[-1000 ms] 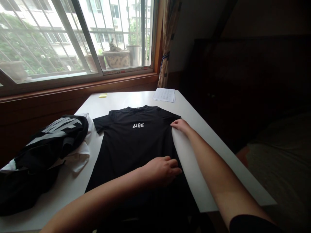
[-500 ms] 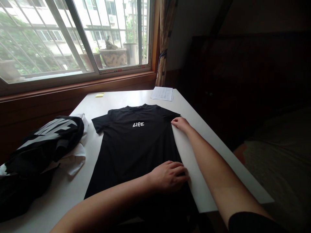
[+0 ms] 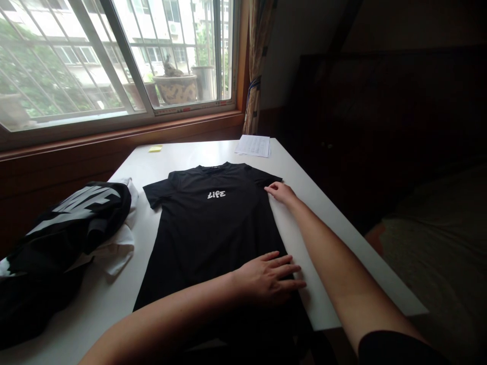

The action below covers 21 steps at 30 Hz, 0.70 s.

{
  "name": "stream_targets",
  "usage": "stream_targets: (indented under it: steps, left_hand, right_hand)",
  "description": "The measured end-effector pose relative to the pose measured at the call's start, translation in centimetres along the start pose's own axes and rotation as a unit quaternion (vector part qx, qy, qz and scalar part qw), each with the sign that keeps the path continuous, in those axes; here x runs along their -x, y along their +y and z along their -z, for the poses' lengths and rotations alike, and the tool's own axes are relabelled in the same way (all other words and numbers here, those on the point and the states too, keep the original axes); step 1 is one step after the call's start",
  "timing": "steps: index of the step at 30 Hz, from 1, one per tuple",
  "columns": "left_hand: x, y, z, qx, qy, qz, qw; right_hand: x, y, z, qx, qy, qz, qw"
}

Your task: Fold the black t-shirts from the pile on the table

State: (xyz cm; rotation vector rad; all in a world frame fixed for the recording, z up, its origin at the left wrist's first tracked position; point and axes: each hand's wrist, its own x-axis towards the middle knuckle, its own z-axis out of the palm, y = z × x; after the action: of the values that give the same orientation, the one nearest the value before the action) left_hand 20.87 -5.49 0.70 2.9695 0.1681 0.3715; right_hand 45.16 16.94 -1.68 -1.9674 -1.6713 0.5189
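Note:
A black T-shirt (image 3: pixel 213 228) with a small white print on its chest lies spread out on the white table, its collar toward the window. My left hand (image 3: pixel 270 276) rests on the shirt's right side near the lower part, fingers stretched and spread past the side edge. Farther up, my right hand (image 3: pixel 280 192) pinches the shirt's edge just below the right sleeve, thumb and fingertips together. The lower hem is dark and partly hidden behind my left forearm.
On the left of the white table (image 3: pixel 304 223) lies a heap of black and white clothes (image 3: pixel 72 228). Paper sheets (image 3: pixel 253 145) and a yellow sticky note (image 3: pixel 155 149) are at the far edge. Beyond stand a barred window (image 3: pixel 125 56) and a curtain (image 3: pixel 254 76).
My left hand has gone from curled fingers to spread, flat ones at the shirt's side. My right hand has shifted slightly left along the shirt's edge.

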Motion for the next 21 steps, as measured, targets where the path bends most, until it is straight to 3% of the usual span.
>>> stream_targets:
  steps: [5,9,12,15,21]
  left_hand:
    - [0.4,0.4,1.3,0.037,-0.007,-0.001,0.999]
    - [2.8,-1.0,2.8,0.057,0.017,0.066,0.996]
    - [5.8,-2.7,4.1,0.039,0.031,0.15,0.987]
    - [9.6,-4.5,5.3,0.003,0.039,0.226,0.973]
    - [17.6,-8.0,6.3,-0.059,0.037,0.338,0.939]
  right_hand:
    - [1.8,0.3,-0.5,-0.064,0.005,0.063,0.996]
    - [4.8,1.5,-0.9,-0.138,0.005,0.117,0.984]
    - [8.4,2.5,-0.2,-0.155,-0.007,0.141,0.978]
    - [13.0,3.0,1.5,-0.133,-0.056,0.152,0.978]
    - [20.7,1.9,4.6,-0.063,-0.136,0.191,0.97]
